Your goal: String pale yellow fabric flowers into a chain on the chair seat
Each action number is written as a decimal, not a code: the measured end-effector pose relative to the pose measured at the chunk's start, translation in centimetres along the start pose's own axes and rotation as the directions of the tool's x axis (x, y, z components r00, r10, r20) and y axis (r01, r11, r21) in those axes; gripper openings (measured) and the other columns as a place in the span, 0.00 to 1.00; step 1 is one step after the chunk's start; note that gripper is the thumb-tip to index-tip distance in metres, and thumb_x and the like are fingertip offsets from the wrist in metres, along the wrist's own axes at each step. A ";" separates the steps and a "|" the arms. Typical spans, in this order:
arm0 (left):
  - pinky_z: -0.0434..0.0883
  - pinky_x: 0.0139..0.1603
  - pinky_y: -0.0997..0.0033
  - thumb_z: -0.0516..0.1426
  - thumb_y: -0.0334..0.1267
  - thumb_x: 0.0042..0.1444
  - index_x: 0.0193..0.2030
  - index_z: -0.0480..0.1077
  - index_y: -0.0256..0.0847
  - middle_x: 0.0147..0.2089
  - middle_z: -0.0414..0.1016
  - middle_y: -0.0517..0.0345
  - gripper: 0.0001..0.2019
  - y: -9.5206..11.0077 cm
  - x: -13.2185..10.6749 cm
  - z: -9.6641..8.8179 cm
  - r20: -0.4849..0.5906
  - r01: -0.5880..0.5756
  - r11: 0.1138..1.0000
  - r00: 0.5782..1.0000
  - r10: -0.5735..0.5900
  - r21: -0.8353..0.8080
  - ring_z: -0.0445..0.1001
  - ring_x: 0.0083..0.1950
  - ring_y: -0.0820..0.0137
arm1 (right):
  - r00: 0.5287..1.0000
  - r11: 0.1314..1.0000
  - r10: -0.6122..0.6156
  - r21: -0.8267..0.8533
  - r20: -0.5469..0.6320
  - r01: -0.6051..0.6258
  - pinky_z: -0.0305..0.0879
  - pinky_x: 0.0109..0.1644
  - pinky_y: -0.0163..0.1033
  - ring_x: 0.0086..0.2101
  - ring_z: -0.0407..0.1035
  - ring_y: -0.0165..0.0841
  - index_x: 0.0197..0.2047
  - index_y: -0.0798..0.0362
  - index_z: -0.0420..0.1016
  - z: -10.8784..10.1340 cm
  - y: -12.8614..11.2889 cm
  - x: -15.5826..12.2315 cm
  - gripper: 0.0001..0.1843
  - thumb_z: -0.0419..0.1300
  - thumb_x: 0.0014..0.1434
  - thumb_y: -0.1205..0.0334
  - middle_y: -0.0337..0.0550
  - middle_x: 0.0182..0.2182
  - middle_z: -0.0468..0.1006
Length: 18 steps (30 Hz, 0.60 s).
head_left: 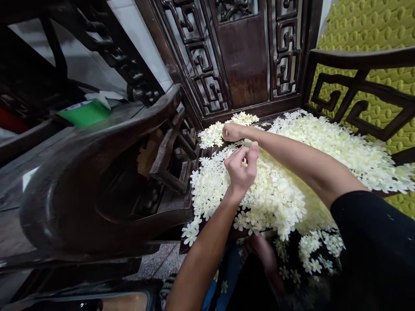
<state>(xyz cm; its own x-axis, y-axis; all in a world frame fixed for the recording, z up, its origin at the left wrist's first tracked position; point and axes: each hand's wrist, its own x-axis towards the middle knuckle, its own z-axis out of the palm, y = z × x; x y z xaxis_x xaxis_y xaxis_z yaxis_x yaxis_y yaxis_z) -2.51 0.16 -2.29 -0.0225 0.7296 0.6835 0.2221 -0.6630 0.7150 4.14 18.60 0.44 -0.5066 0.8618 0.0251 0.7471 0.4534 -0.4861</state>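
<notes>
My left hand (242,167) is raised over a heap of small white and pale-yellow flowers (275,194). Its fingers are curled in with the thumb closed against them, and whatever is pinched there is too small to make out. Farther back, my right hand (232,132) reaches across in front of me to a smaller flower pile (212,136) by the chair's backrest. Those fingers are closed too, with their tips partly hidden, so I cannot tell what they hold. Another broad heap of the same flowers (343,149) spreads along the right side of the wooden seat.
A carved dark wooden backrest (244,60) rises behind the seat, with an armrest (366,60) at the right. Yellow padded wall covering (372,26) lies beyond it. At left stands a curved dark chair (61,194), with a green packet (86,113) behind it.
</notes>
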 end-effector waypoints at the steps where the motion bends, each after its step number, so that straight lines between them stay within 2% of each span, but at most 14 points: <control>1: 0.58 0.29 0.65 0.54 0.50 0.65 0.22 0.68 0.43 0.18 0.63 0.62 0.22 -0.1 0.0 -0.2 0.000 -0.068 0.996 0.998 0.069 0.051 0.60 0.22 0.73 | 1.000 1.000 0.007 -0.028 0.006 -0.007 0.73 0.54 0.51 0.49 0.74 0.40 0.50 0.58 0.76 1.0 -0.1 0.9 0.15 0.64 0.65 0.58 0.48 0.49 0.78; 3: 0.59 0.31 0.64 0.54 0.47 0.66 0.21 0.69 0.43 0.20 0.66 0.61 0.21 -0.6 0.2 -0.7 0.013 -0.161 0.980 0.987 0.161 0.118 0.62 0.24 0.72 | 1.000 0.998 0.023 -0.058 0.013 -0.022 0.74 0.53 0.52 0.50 0.74 0.40 0.58 0.55 0.71 2.6 -0.3 2.0 0.19 0.61 0.67 0.56 0.50 0.55 0.75; 5: 0.58 0.32 0.64 0.54 0.45 0.66 0.21 0.69 0.43 0.21 0.67 0.60 0.21 -1.1 0.5 -0.9 0.000 -0.176 0.971 0.984 0.179 0.159 0.62 0.24 0.72 | 0.999 0.997 0.039 -0.061 0.003 -0.039 0.74 0.53 0.52 0.50 0.74 0.41 0.59 0.54 0.70 3.7 -0.6 2.4 0.20 0.60 0.68 0.55 0.50 0.56 0.74; 7: 0.59 0.33 0.63 0.55 0.45 0.65 0.20 0.69 0.43 0.21 0.67 0.60 0.21 -1.6 0.6 -1.0 -0.015 -0.162 0.973 0.986 0.167 0.164 0.62 0.24 0.72 | 0.998 0.998 0.052 -0.036 -0.028 -0.053 0.74 0.53 0.51 0.50 0.73 0.41 0.58 0.56 0.71 4.2 -1.0 2.3 0.19 0.61 0.67 0.56 0.50 0.55 0.74; 9: 0.58 0.32 0.64 0.55 0.45 0.65 0.21 0.69 0.43 0.20 0.66 0.61 0.21 -1.8 0.8 -1.0 -0.045 -0.133 0.980 0.989 0.141 0.148 0.62 0.24 0.72 | 0.995 0.998 0.064 0.014 -0.072 -0.063 0.73 0.54 0.49 0.49 0.73 0.42 0.52 0.59 0.75 4.1 -1.6 2.0 0.18 0.67 0.62 0.60 0.52 0.53 0.75; 11: 0.58 0.31 0.65 0.53 0.45 0.67 0.23 0.70 0.42 0.21 0.67 0.62 0.20 -2.1 1.0 -1.0 -0.083 -0.095 0.986 0.991 0.107 0.134 0.61 0.23 0.73 | 0.991 0.995 0.076 0.079 -0.113 -0.067 0.72 0.54 0.46 0.47 0.73 0.41 0.45 0.63 0.77 3.1 -2.2 1.7 0.17 0.73 0.54 0.66 0.53 0.48 0.76; 13: 0.59 0.30 0.67 0.53 0.45 0.67 0.28 0.71 0.41 0.23 0.69 0.62 0.18 -2.5 1.5 -1.3 -0.153 -0.073 0.988 0.984 0.094 0.134 0.63 0.25 0.74 | 0.988 0.987 0.079 0.149 -0.133 -0.059 0.73 0.53 0.46 0.44 0.73 0.39 0.39 0.65 0.77 1.4 -2.7 1.3 0.16 0.75 0.49 0.71 0.50 0.41 0.78; 16: 0.64 0.32 0.71 0.57 0.45 0.65 0.39 0.72 0.39 0.32 0.75 0.59 0.11 -3.6 2.5 -2.0 -0.320 -0.066 0.987 0.941 0.110 0.145 0.70 0.30 0.74 | 0.991 0.949 0.050 0.315 -0.125 -0.008 0.76 0.43 0.40 0.34 0.74 0.33 0.39 0.65 0.77 -1.9 -2.7 -0.6 0.11 0.71 0.54 0.73 0.46 0.31 0.78; 18: 0.67 0.35 0.72 0.61 0.44 0.62 0.49 0.70 0.38 0.37 0.76 0.57 0.14 -4.3 3.0 -2.3 -0.416 -0.036 0.987 0.904 0.099 0.155 0.73 0.36 0.73 | 0.993 0.900 -0.005 0.431 -0.121 0.057 0.75 0.37 0.35 0.31 0.73 0.30 0.43 0.62 0.77 -4.0 -2.0 -3.1 0.07 0.67 0.60 0.71 0.44 0.30 0.78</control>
<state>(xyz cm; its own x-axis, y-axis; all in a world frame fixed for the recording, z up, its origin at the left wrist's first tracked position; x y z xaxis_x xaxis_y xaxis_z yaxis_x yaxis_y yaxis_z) -5.79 4.80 -3.01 -0.4044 0.5242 0.7495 0.3708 -0.6551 0.6582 5.90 15.95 4.79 -0.4546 0.8807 0.1328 0.4584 0.3592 -0.8130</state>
